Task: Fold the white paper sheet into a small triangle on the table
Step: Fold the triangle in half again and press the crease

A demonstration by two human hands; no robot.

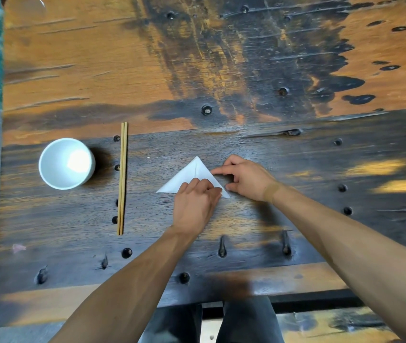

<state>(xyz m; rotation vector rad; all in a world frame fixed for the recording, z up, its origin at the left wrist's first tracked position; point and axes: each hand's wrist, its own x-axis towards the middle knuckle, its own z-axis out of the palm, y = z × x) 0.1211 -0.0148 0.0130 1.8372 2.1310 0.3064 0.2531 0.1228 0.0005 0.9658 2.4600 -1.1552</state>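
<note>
The white paper sheet (187, 175) lies folded into a triangle on the dark wooden table (246, 219), apex pointing away from me, with a crease down its middle. My left hand (195, 203) rests on the triangle's lower right part, fingers curled and pressing it flat. My right hand (245, 178) sits at the right sloping edge, its index finger touching that edge and its thumb near the lower right corner. The lower right portion of the paper is hidden under my left hand.
A white bowl (66, 164) stands at the left. A pair of wooden chopsticks (122, 178) lies lengthwise between the bowl and the paper. Metal studs dot the worn table. The table's near edge (221, 303) is just above my knees.
</note>
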